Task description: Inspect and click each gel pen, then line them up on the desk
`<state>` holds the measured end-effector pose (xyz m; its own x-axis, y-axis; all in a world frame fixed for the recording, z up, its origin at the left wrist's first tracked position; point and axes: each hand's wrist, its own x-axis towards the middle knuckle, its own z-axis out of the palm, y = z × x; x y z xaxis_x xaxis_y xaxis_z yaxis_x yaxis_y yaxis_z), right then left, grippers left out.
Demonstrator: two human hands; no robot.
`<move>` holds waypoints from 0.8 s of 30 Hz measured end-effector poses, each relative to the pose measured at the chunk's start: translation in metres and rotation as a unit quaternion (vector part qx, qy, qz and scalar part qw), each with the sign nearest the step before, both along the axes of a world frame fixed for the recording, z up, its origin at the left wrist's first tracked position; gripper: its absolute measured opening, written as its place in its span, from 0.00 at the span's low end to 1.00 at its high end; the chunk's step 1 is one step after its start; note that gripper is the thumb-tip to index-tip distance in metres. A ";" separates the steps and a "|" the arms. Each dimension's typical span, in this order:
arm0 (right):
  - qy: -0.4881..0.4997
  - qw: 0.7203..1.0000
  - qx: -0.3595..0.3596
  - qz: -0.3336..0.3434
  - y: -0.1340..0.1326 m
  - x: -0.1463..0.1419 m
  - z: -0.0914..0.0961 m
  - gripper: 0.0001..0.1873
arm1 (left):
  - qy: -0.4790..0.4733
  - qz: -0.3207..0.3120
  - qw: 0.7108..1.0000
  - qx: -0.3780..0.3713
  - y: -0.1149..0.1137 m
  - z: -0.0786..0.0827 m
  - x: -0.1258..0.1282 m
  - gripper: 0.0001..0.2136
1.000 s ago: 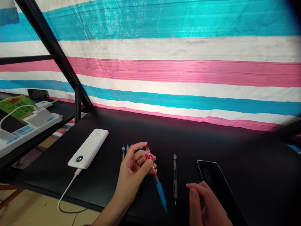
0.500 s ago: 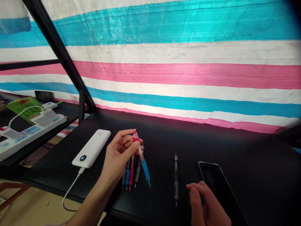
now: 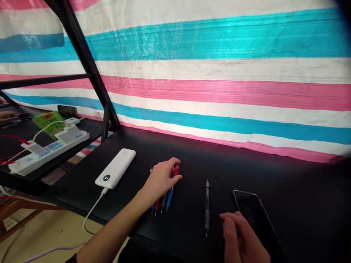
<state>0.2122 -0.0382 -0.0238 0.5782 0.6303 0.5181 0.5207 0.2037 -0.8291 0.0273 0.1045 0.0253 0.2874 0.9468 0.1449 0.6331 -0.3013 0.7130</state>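
Note:
My left hand (image 3: 163, 177) is over a row of pens (image 3: 156, 207) on the black table, its thumb and index finger apart. Between those fingertips shows the red end of a blue-grip pen (image 3: 169, 199), which lies down at the right side of the row. Red, grey, blue and dark grips stick out below the hand, while the upper parts of most pens are hidden by it. A single grey-grip pen (image 3: 207, 208) lies apart to the right. My right hand (image 3: 242, 239) rests near it with curled fingers closed and nothing visible in them, partly covering a dark phone (image 3: 255, 208).
A white power bank (image 3: 116, 168) with a plugged-in cable lies on the left of the table (image 3: 153, 142). Beyond a black metal frame, a power strip (image 3: 52, 149) and a green packet (image 3: 49, 122) are on another table. Striped sheeting (image 3: 219, 91) hangs behind.
My left hand has moved down and right in view, and the blue-grip pen it held up now lies beside the other pens, with the fingers parted. My right hand has stayed nearly still.

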 end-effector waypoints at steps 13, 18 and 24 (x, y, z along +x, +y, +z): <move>0.028 1.000 -0.005 0.001 -0.004 0.000 -0.003 0.10 | 0.185 -0.067 0.976 0.091 -0.026 -0.007 0.019 0.14; 0.052 0.998 0.019 -0.001 -0.008 0.004 -0.011 0.11 | 0.182 -0.281 0.918 0.215 -0.055 -0.027 0.044 0.14; 0.068 0.997 0.021 0.017 -0.006 0.005 -0.007 0.12 | 0.166 -0.297 0.901 0.269 -0.066 -0.041 0.051 0.04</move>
<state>0.2171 -0.0439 -0.0304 0.6232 0.6309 0.4622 0.3959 0.2551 -0.8821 0.0780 0.0381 -0.0157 0.8326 0.4296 0.3496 0.3976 -0.9030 0.1626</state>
